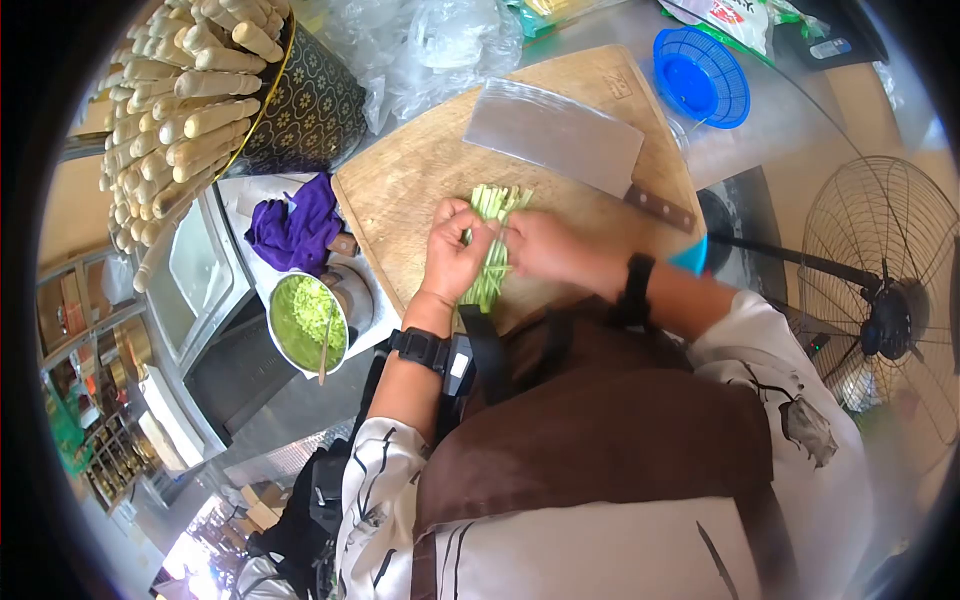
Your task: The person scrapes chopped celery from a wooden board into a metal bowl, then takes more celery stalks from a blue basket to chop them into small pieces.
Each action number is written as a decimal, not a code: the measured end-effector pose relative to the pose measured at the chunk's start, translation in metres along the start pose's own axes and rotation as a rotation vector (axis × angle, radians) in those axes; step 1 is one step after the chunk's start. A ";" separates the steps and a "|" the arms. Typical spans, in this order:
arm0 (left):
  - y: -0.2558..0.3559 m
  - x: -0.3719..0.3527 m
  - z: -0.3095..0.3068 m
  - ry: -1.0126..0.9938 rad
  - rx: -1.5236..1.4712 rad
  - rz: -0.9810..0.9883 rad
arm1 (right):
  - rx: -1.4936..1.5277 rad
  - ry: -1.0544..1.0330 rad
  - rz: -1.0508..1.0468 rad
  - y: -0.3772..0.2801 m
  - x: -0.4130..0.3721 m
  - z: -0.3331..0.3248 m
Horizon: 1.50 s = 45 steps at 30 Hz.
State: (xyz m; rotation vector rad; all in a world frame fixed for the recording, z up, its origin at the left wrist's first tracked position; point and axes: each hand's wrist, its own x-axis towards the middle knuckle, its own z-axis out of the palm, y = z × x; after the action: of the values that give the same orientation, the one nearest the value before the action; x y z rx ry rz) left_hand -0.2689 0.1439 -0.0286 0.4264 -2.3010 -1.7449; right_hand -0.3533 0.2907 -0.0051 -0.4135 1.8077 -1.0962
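Observation:
A bundle of thin, pale green vegetable stalks [488,287] lies lengthwise on the wooden cutting board [400,190]. My left hand [455,248] is closed on the bundle's left side, thumb and fingers pinched together. From the right, my right hand [548,246] grips the same stalks, its fingers bent and partly hidden. Both hands are close together around the middle of the bundle, and the stalk ends show above and below them. Beyond the hands, a broad cleaver [556,136] rests flat on the board, its brown handle [660,207] toward the right edge.
Left of the board are a bowl of chopped greens [308,318] with a spoon and a purple cloth [294,224]. A patterned bucket [315,105] holds many wooden-handled sticks. Plastic bags [430,45] and a blue basket [700,78] lie behind; a fan [885,315] stands right.

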 end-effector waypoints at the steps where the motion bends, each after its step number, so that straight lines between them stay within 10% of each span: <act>1: 0.000 -0.001 0.001 0.014 -0.047 -0.028 | -0.008 -0.019 -0.013 0.000 0.002 -0.002; 8: 0.013 -0.007 0.004 0.000 0.157 0.103 | 0.250 -0.173 -0.174 0.044 0.023 -0.008; 17: 0.012 -0.011 0.017 0.061 0.330 0.164 | -0.056 -0.351 0.125 0.008 0.026 -0.041; 23: 0.020 -0.009 0.024 0.097 0.432 0.205 | 0.455 -0.375 0.234 0.017 0.020 -0.049; 32: 0.024 -0.008 0.028 0.082 0.526 0.157 | -0.604 -0.200 -0.020 -0.025 0.017 -0.068; 37: 0.026 -0.010 0.032 0.118 0.508 0.154 | -0.895 0.481 -0.528 0.002 -0.022 -0.108; 45: 0.033 -0.007 0.031 0.115 0.551 0.141 | -0.966 0.453 -0.384 0.029 -0.043 -0.134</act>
State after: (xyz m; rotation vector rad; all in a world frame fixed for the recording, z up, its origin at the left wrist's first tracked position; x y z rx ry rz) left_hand -0.2766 0.1827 -0.0051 0.4257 -2.6265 -0.9768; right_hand -0.4410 0.4020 0.0147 -1.1872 2.6865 -0.4846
